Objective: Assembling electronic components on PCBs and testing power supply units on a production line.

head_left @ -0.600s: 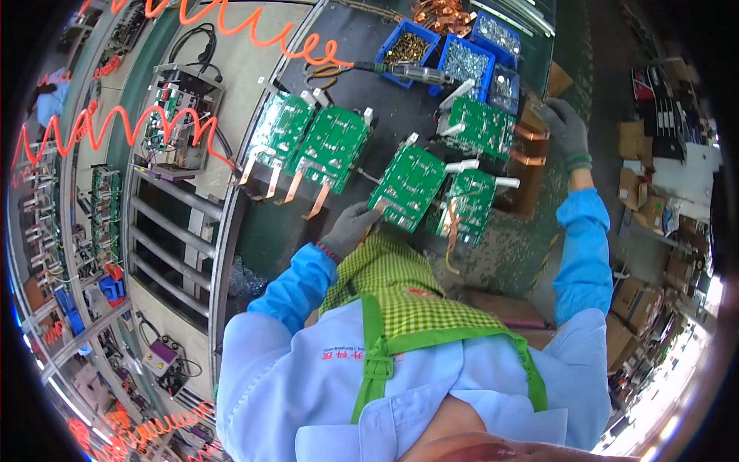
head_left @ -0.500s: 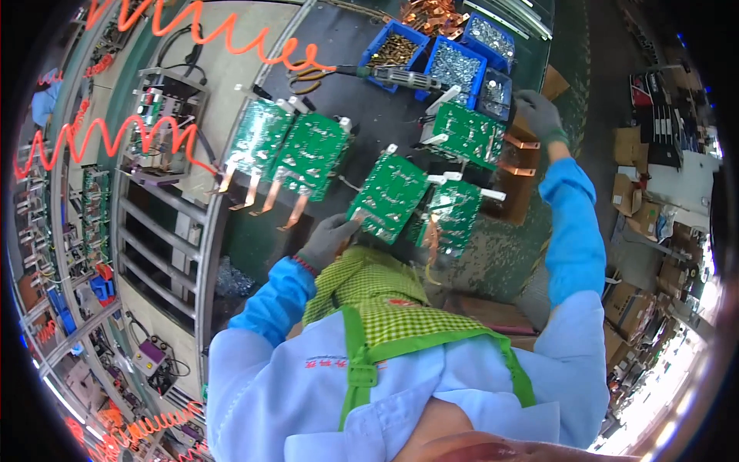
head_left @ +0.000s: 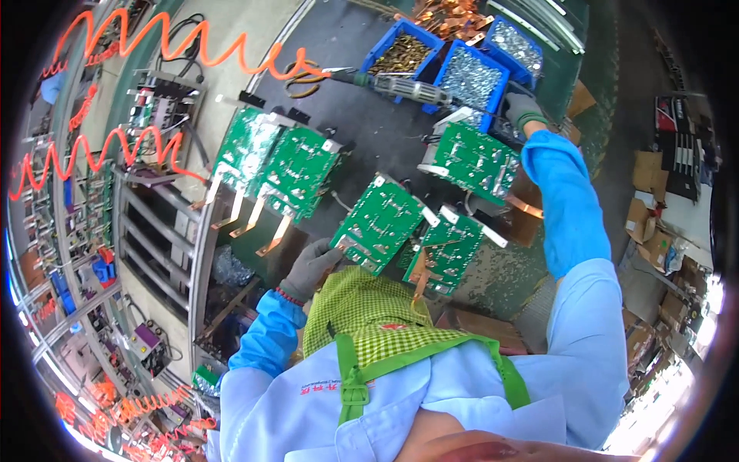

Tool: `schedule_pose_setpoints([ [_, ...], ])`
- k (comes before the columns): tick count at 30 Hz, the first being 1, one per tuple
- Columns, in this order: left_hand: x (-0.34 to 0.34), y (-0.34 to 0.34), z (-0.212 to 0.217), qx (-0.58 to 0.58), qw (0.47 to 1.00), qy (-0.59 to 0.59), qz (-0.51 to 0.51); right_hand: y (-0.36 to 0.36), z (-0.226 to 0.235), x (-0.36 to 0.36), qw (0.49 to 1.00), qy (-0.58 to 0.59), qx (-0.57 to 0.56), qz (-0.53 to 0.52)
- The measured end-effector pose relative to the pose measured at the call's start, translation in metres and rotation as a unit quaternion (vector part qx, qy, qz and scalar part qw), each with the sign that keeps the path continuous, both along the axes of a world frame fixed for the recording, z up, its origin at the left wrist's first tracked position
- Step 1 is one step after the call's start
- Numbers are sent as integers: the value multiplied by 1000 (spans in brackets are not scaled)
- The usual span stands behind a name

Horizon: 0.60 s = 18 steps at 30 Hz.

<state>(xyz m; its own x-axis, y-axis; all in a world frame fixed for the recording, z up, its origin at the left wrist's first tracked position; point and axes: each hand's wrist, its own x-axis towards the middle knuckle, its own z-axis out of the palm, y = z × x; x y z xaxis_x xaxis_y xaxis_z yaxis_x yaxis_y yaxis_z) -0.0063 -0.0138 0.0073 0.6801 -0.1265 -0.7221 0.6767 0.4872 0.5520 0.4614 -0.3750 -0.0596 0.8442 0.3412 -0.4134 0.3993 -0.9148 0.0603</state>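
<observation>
My left hand [head_left: 314, 269], in a grey glove, is closed on the near-left edge of a green circuit board [head_left: 377, 223] in front of my apron. My gloved right hand [head_left: 526, 110] is at a small dark bin [head_left: 504, 132] beside the blue bins, its fingers hidden inside. Right of the held board lies another circuit board [head_left: 454, 250] with a copper strip [head_left: 419, 273] at its near side. A further circuit board [head_left: 473, 160] sits below my right hand, and two boards stand side by side at left, the nearer one [head_left: 300, 171] bearing copper strips.
Blue bins hold brass-coloured screws [head_left: 406, 55] and silver fasteners [head_left: 471, 78]. Copper pieces [head_left: 446, 17] lie piled behind them. A power screwdriver [head_left: 404, 88] with an orange coiled cord [head_left: 231, 58] lies across the table near scissors [head_left: 306, 79]. A metal rack [head_left: 158, 242] stands at left.
My right hand has moved from beside the bins to the small dark bin. My left hand stays at the same board's edge. The whole view has shifted slightly.
</observation>
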Motion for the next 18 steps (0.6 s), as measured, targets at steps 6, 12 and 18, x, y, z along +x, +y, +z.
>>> schedule_pose_setpoints([
  [6,0,3,-3,36,999,-4,-22,19,28,-1,1000,-8,5,-23],
  [12,4,-5,1,36,999,-11,-5,9,31,21,999,-41,-10,11],
  [18,5,-3,15,120,992,19,-38,12,35,13,1000,-20,14,-16],
])
